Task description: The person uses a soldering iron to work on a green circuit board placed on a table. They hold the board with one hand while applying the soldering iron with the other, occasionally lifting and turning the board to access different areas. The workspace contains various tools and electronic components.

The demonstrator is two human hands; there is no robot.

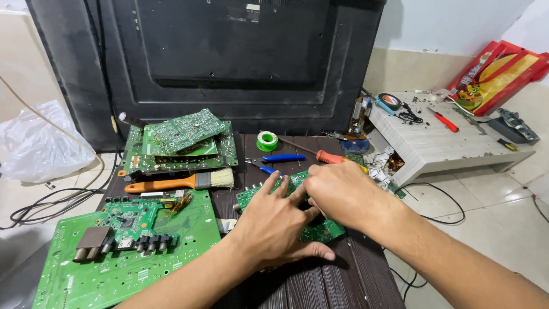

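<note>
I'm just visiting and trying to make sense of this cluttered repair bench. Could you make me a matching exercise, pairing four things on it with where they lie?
Things:
1. orange-handled paintbrush with pale bristles
2. green roll of tape
3. small green circuit board
4. large green circuit board with metal connectors

Places:
A. under both hands
B. at the near left of the dark table
C. just in front of the stack of boards
D. near the black panel, behind the blue-handled pliers

Pairs: 1-C, 2-D, 3-A, 4-B
</note>
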